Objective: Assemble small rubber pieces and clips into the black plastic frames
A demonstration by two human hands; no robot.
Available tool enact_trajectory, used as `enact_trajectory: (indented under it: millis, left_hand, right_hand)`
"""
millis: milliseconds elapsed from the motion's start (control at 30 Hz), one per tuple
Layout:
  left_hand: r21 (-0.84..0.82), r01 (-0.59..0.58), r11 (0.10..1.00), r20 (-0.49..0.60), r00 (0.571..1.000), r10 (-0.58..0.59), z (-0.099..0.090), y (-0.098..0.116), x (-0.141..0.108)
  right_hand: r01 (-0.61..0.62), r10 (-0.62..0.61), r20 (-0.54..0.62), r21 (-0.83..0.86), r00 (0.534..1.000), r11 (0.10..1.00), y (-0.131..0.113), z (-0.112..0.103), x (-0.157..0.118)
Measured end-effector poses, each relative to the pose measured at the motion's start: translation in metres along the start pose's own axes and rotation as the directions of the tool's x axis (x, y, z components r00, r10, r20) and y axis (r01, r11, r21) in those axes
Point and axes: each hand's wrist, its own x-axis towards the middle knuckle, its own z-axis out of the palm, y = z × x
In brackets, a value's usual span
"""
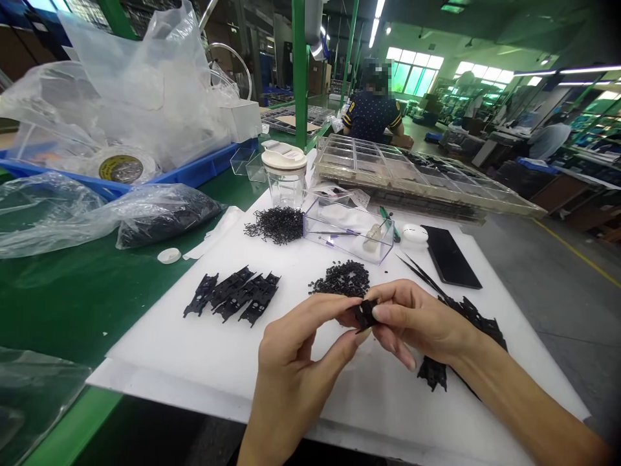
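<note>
White sheeting (169, 362) overlies the green bench (145, 278). The left hand (295, 362) and right hand (429, 323) pinch one small black part (365, 315); tiny pieces (342, 278) lie heaped at its eleven o'clock.

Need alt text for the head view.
Left hand and right hand pinch a small black part above a white sheet. Beyond lies a heap of tiny black pieces; flat black cutout parts lie to the left.
</note>
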Motion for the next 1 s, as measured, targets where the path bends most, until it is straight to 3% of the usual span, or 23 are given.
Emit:
enact_trajectory:
  millis: [333, 533, 733, 1000]
  left_hand:
    - [-0.032, 0.035, 0.999, -0.047, 0.998, -0.037, 0.0056, 0.0021, 0.0007]
    - [-0.001, -0.076, 0.997, -0.065, 0.995, 0.076, 0.0056, -0.0037, 0.0032]
    - [0.038, -0.121, 0.992, -0.060, 0.991, 0.123, 0.0032, -0.0037, 0.0013]
    - [0.119, -0.153, 0.981, 0.080, 0.986, 0.144, 0.0010, -0.0018, 0.0057]
  right_hand:
    - [0.003, -0.003, 0.003, 0.018, 1.000, 1.000, -0.0004, 0.0032, -0.0023]
    - [0.044, -0.047, 0.064, 0.060, 0.997, 0.997, 0.0030, 0.0017, -0.0006]
    - [0.022, -0.019, 0.064, -0.046, 0.998, 0.999, 0.0027, 0.0022, -0.0032]
    - [0.060, -0.047, 0.089, -0.152, 0.995, 0.987, 0.0029, 0.0019, -0.0029]
